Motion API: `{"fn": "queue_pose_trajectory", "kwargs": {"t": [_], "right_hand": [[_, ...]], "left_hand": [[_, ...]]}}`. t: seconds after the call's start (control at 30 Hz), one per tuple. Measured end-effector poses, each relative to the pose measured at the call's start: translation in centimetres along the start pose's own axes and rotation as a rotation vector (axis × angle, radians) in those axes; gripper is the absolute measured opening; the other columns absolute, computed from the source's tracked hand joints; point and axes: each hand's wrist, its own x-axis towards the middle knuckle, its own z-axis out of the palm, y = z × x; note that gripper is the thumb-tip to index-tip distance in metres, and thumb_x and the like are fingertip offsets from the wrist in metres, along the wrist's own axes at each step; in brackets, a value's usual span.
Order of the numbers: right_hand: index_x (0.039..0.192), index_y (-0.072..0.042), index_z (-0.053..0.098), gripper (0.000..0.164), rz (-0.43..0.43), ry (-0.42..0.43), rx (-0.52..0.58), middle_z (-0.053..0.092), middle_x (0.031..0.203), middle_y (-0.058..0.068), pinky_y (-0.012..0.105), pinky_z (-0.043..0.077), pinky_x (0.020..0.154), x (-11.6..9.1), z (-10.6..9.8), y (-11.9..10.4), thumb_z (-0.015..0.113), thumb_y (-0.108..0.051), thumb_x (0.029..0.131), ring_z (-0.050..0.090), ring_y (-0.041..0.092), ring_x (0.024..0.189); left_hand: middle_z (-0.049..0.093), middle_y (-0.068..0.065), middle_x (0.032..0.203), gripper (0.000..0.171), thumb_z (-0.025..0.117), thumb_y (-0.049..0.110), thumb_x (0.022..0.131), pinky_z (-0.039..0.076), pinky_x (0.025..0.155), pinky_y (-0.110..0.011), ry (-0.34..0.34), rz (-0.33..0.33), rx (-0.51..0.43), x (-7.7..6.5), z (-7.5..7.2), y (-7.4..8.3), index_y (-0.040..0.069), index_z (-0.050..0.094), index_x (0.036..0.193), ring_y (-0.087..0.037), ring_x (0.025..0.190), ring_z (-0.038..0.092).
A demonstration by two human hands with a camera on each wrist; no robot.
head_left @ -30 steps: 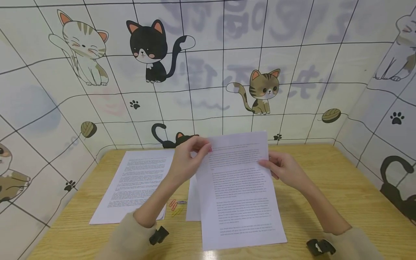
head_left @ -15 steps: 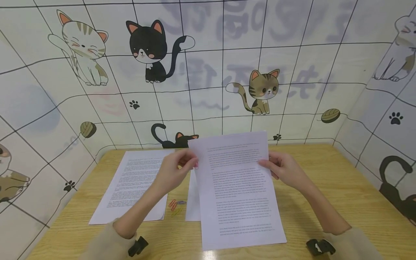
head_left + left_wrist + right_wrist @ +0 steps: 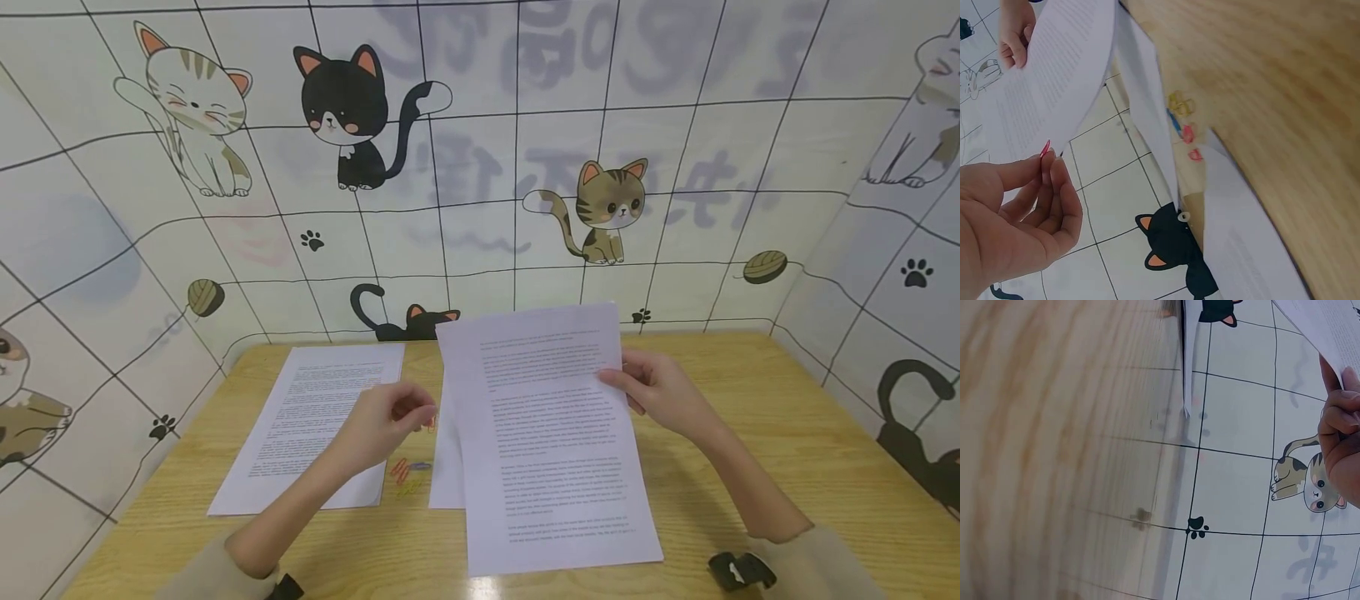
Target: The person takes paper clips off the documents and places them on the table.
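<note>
Right hand (image 3: pixel 660 398) holds printed sheet (image 3: pixel 551 442) upright; left hand (image 3: pixel 386 423) above paper clips (image 3: pixel 407 477).

Left hand (image 3: pixel 382 425): is drawing back from the sheet's top left corner, lowering toward the table.
Pink paper clip (image 3: pixel 1044 150): is coming away with it, pinched between thumb and fingertips.

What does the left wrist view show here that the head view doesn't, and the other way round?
Only the left wrist view shows clearly the pink paper clip pinched between the left hand's fingers. Only the head view shows the whole wooden table, the sheet lying flat at the left and the cat-patterned walls around it. Both show the held sheet gripped at its edge by the right hand, and loose coloured clips on the table.
</note>
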Motion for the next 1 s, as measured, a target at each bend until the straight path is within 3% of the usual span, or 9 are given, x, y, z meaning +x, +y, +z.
{"fn": "queue_pose_trajectory", "kwargs": {"t": [0.33,0.73,1.0], "right_hand": [[0.124,0.001,0.065,0.024,-0.015,-0.002,-0.004,0.065,0.070,0.004,0.025,0.024,0.037,0.0,-0.1,0.0,0.059,-0.006,0.102,0.037,0.014,0.045],[0.123,0.001,0.065,0.023,0.001,-0.001,-0.007,0.062,0.067,0.003,0.025,0.024,0.038,0.0,-0.1,-0.1,0.060,-0.006,0.101,0.038,0.013,0.046],[0.124,0.001,0.065,0.024,-0.001,0.003,-0.007,0.063,0.068,0.004,0.025,0.024,0.038,0.0,-0.1,-0.1,0.060,-0.006,0.101,0.037,0.013,0.045]], "left_hand": [[0.068,-0.001,0.079,0.005,0.070,0.006,0.094,0.051,0.061,-0.024,-0.120,-0.049,0.044,-1.5,-0.3,-1.2,0.006,0.069,0.090,-0.025,0.069,0.063],[0.066,-0.009,0.071,0.006,0.067,0.001,0.094,0.049,0.063,-0.025,-0.277,-0.072,-0.023,-2.3,-0.8,-2.0,0.003,0.067,0.089,-0.029,0.063,0.063],[0.068,-0.007,0.072,0.007,0.067,0.000,0.093,0.048,0.065,-0.024,-0.311,-0.099,-0.008,-2.0,-0.9,-2.9,0.003,0.067,0.087,-0.027,0.067,0.063]]}}
